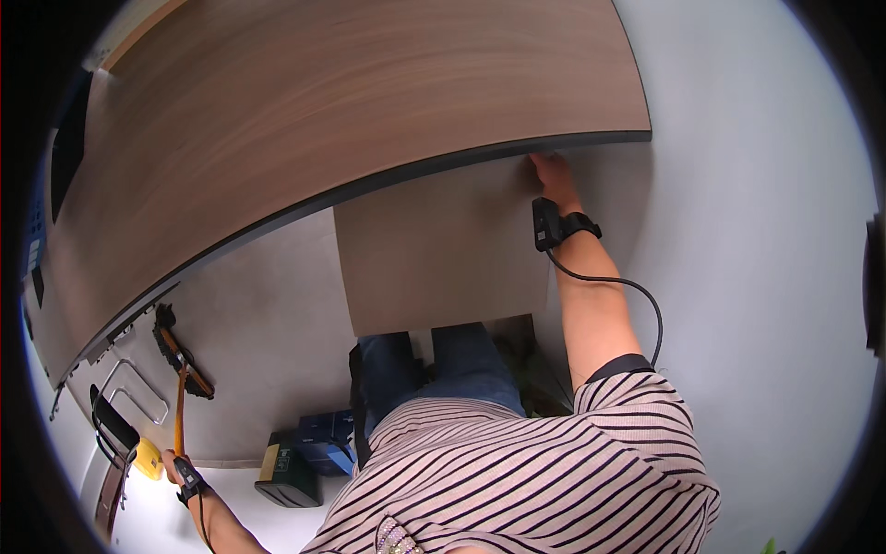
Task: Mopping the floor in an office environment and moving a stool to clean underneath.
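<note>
At the lower left, my left hand (pixel 172 465) is closed around the wooden handle (pixel 180 415) of a broom. Its dark-bristled head (pixel 181 353) rests on or close to the grey floor. My right hand (pixel 552 179) reaches up to the dark front edge of a wood-grain desk (pixel 415 90), against a flat brown-grey panel (pixel 443 256) beneath it. The desk edge hides part of its fingers, so its grip is unclear. Each wrist wears a strapped black device with a cable.
A metal-framed chair (pixel 138 395) and a yellow object (pixel 147 458) are on the left. A dark green box or bin (pixel 287 471) and a blue box (pixel 325 436) stand beside my legs. A pale wall (pixel 747 277) runs along the right.
</note>
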Demonstrator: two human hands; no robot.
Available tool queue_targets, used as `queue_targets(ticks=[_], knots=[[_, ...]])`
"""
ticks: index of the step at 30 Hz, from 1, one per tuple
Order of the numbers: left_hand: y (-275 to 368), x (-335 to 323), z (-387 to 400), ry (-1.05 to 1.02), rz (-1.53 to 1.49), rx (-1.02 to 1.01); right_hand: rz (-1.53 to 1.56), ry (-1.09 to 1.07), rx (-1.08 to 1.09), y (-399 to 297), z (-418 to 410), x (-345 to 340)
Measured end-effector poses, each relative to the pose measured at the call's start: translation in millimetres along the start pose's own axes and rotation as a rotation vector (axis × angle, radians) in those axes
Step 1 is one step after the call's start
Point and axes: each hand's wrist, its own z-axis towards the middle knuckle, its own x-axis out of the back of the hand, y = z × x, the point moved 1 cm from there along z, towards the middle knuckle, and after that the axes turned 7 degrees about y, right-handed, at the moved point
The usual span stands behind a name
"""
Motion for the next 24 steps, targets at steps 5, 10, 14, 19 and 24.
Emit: queue_targets(ticks=[5,10,14,19,24], knots=[[-9,-11,-2,-0.283,0.014,0.061,-0.271,0.134,0.167,10,22,-7],[-26,-16,26,-0.137,-0.036,0.031,-0.314,0.119,0.068,-36,-18,-1],[-22,-22,10,-0.117,-0.152,0.133,-0.408,0.291,-0.131,-28,-64,8],[-23,-5,12,-0.091,-0.156,0.084,-0.526,0.191,-0.260,-26,-143,10],[-33,-5,23,-0.137,-0.149,0.139,-0.532,0.194,-0.690,-17,-208,6]])
